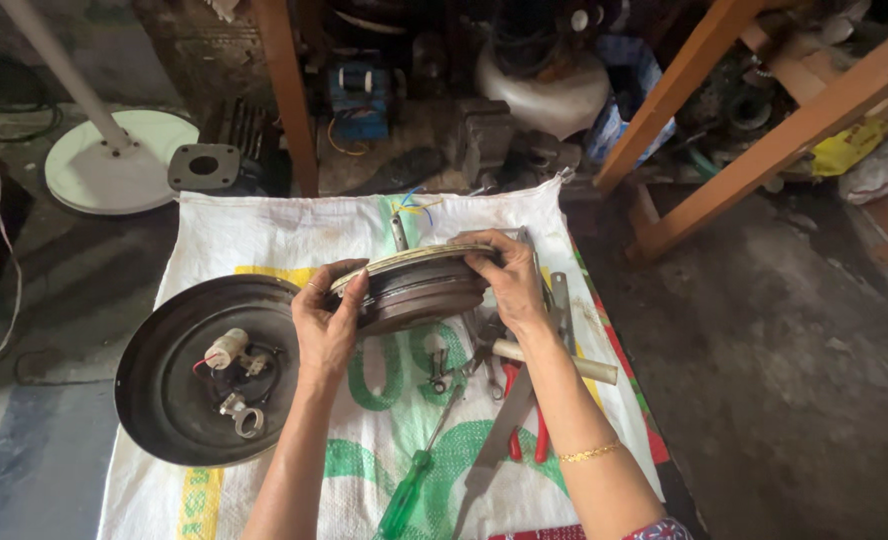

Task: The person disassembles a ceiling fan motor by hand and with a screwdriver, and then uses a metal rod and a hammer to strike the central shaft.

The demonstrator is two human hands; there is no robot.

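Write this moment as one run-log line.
left hand: grips motor housing | right hand: grips housing | dark round cover: on sack, left | green screwdriver: below

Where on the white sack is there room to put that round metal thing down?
Bare sack lies above the dark pan, left of the round motor. Another patch lies between the pan and the green screwdriver. Under the right hand, tools crowd together.

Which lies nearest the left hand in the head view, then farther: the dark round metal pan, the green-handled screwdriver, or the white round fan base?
1. Dark round metal pan, just beside the left hand.
2. Green-handled screwdriver, below on the sack.
3. White round fan base, far upper left.
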